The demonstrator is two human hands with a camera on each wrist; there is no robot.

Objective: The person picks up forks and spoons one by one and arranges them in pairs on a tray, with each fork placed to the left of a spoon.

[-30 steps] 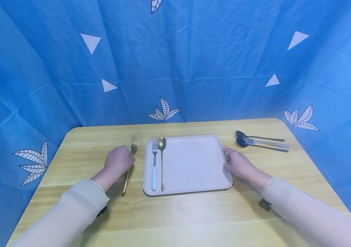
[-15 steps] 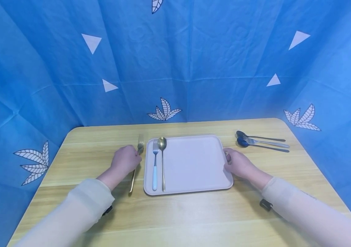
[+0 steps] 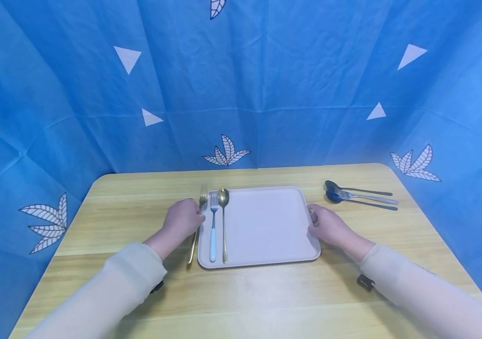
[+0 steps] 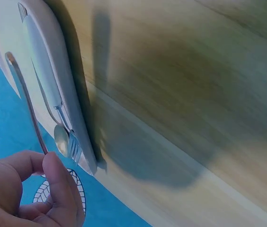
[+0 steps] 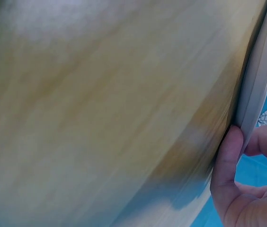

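My left hand (image 3: 180, 218) pinches a gold fork (image 3: 193, 245) between thumb and finger. In the head view the fork stands over the left rim of the pale tray (image 3: 266, 226), tines toward the back. The left wrist view shows its curved handle (image 4: 28, 101) raised above the table, with the tines hidden by the hand. On the tray's left side lie a fork with a light-blue handle (image 3: 213, 242) and a long gold spoon (image 3: 223, 198), side by side. My right hand (image 3: 329, 225) grips the tray's right edge, thumb and finger on the rim (image 5: 252, 90).
Right of the tray, on the wooden table (image 3: 262, 301), lie a dark spoon (image 3: 332, 185), a silver fork (image 3: 364, 195) and a blue-bowled spoon (image 3: 334, 196), partly overlapping. A blue patterned curtain (image 3: 258, 84) hangs behind the table and along both sides.
My left hand has carried the gold fork to the right, from the bare table beside the tray to its left rim. The right hand and the tray have stayed in place.
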